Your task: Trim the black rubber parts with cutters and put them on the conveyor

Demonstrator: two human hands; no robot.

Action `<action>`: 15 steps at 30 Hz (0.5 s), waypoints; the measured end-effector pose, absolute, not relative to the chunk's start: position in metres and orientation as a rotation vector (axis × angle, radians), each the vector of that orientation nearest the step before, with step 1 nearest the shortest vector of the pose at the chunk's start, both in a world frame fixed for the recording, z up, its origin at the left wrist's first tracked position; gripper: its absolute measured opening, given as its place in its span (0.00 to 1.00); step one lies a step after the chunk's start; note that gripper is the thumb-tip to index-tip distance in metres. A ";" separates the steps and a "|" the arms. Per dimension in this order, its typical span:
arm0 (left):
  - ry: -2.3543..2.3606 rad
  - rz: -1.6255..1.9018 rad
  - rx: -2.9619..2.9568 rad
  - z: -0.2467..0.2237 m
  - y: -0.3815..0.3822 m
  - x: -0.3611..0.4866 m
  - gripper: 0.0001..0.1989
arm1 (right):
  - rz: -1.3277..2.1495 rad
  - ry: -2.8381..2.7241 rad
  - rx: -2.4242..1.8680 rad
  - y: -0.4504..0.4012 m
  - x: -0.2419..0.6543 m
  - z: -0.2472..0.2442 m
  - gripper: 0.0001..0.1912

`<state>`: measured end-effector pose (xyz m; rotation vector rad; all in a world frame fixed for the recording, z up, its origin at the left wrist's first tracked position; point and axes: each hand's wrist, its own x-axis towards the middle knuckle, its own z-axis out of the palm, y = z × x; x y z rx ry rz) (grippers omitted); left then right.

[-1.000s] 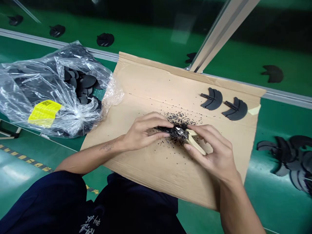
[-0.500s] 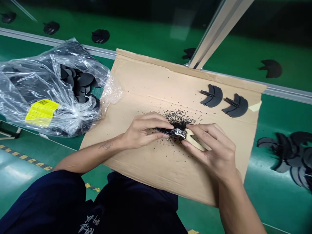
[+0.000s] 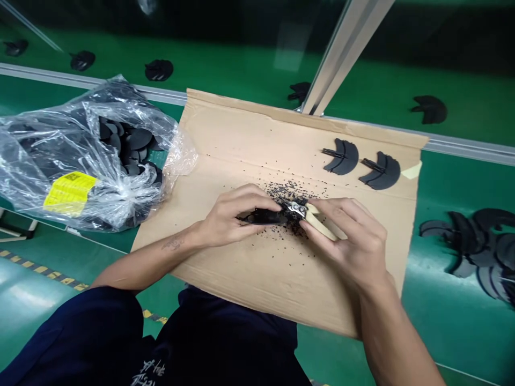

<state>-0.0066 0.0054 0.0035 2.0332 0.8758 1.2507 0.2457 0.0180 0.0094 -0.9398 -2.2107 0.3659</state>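
Observation:
My left hand (image 3: 237,214) is closed on a black plastic part (image 3: 263,216), pinching it between thumb and fingers. A pair of nippers (image 3: 319,221) with cream handles and short metal jaws sits in my right hand (image 3: 356,236). Its jaws are close to the part's right end; whether they touch it I cannot tell. Below and behind both hands, many small black clippings (image 3: 285,188) are scattered over a cardboard sheet (image 3: 241,279). Two curved black parts with thin stems, one nearer (image 3: 341,157) and one farther right (image 3: 381,170), lie on the cardboard's right side.
At left, a clear plastic bag (image 3: 36,150) with a yellow label (image 3: 70,193) holds black pieces. More curved black parts (image 3: 475,241) are heaped on the green surface at right. A metal post (image 3: 346,53) rises behind the cardboard, beside a dark glass panel.
The black part has turned in my left hand, showing more of its broad face. The nipper jaws have come off it slightly. The whole view has shifted a little.

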 end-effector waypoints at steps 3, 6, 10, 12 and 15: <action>0.921 1.141 2.117 0.002 0.005 -0.008 0.16 | 0.150 -2.319 -0.976 0.019 0.243 0.006 0.19; 1.002 1.089 2.175 -0.001 0.006 -0.009 0.15 | 0.166 -2.332 -1.037 0.018 0.241 0.006 0.18; 1.116 1.177 2.180 -0.001 0.008 -0.009 0.12 | 0.464 -2.181 -1.143 0.016 0.239 0.008 0.17; 1.126 1.201 2.090 0.000 0.006 -0.008 0.10 | 0.693 -2.039 -1.191 0.014 0.236 0.008 0.17; 1.076 1.202 1.938 0.001 0.001 -0.005 0.09 | 0.985 -1.858 -1.181 0.008 0.230 0.008 0.18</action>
